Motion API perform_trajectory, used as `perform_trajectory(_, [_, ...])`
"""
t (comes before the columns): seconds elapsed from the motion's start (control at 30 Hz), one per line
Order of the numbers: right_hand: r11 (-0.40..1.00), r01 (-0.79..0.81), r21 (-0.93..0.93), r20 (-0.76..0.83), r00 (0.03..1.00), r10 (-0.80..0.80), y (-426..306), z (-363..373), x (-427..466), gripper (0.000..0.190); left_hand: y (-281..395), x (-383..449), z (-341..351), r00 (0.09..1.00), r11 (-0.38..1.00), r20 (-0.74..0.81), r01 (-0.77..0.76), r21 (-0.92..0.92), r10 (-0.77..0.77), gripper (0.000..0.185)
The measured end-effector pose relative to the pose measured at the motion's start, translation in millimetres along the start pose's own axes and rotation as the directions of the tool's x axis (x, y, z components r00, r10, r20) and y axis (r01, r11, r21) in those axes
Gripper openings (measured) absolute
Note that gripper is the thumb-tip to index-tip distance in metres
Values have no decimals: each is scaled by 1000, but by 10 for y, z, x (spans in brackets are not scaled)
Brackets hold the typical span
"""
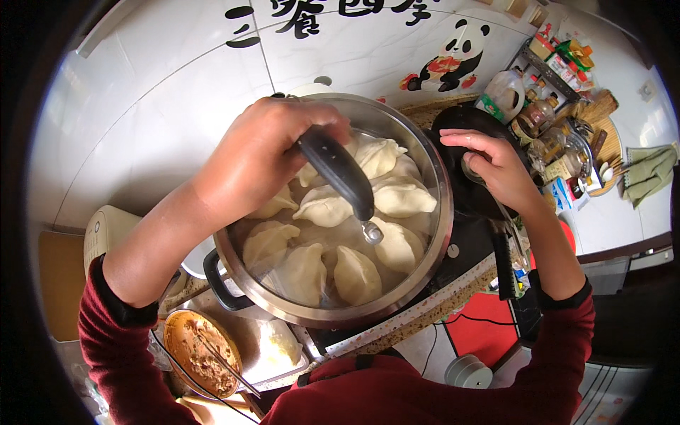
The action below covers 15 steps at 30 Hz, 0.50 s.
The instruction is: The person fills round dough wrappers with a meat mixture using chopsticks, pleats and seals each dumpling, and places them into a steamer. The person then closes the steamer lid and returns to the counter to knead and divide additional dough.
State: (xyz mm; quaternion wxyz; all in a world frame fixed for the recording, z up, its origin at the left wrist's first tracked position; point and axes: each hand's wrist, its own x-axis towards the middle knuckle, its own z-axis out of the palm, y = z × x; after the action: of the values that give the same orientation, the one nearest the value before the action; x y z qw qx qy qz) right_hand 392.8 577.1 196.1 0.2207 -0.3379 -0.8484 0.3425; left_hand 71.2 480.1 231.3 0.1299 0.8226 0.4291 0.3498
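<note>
My left hand grips the black arched handle of a glass lid with a steel rim. The lid lies over a wide steamer pot, whose black side handle sticks out at the lower left. Through the misted glass show several large pleated dumplings. My right hand is to the right of the pot, fingers apart, above a dark pan with a black handle. It seems to hold nothing.
A bowl of filling with chopsticks stands lower left, beside a metal tray. A cream appliance is at the left. Bottles and a seasoning rack crowd the right back. A tiled wall rises behind the pot.
</note>
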Motion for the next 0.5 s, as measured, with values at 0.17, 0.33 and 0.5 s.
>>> perform_trajectory(0.17, [1000, 23, 7, -27, 999, -23, -77, 18, 38, 40, 15, 58, -102, 982, 988, 155, 120, -96, -104, 32])
perform_trajectory(0.33, [997, 35, 64, -91, 995, -29, -239, 60, 66, 39, 78, -101, -371, 973, 993, 207, 116, -38, -105, 49])
perform_trajectory(0.5, [977, 87, 193, -82, 994, -73, -486, 145, 26, 37, 118, -484, -767, 967, 966, 77, 235, 110, -244, 54])
